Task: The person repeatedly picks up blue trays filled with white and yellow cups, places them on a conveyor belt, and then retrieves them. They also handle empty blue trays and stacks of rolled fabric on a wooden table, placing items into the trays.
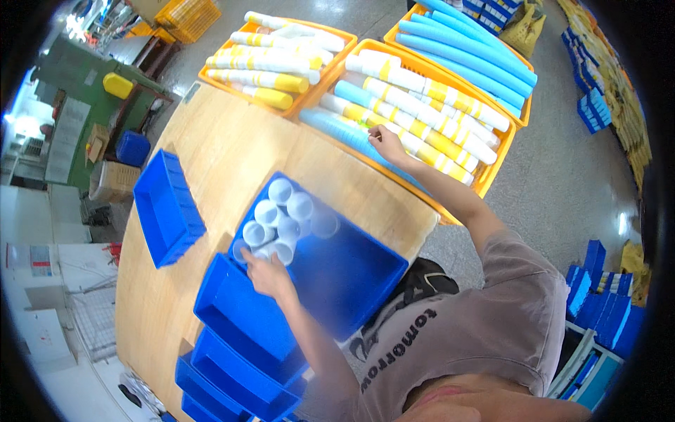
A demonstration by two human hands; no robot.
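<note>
My left hand (269, 276) reaches over a group of white, round, cup-like cylinders (267, 212) standing in a blue bin (344, 271) on the table. Its index finger and thumb are apart and touch the rims of the nearest cylinders. My right hand (387, 144) is over an orange crate (492, 179), with its fingers pinched together; whatever is between them is too small to make out. Beneath it lie long white-and-yellow rolls (422, 105) and a light blue roll (358, 135).
Another blue bin (169, 211) rests on the wooden table (204, 141), left of the cylinders. Several blue bins (232, 373) are stacked near the table's lower left. Beyond the table, more orange crates hold white-and-yellow rolls (274, 60) and blue rolls (464, 49).
</note>
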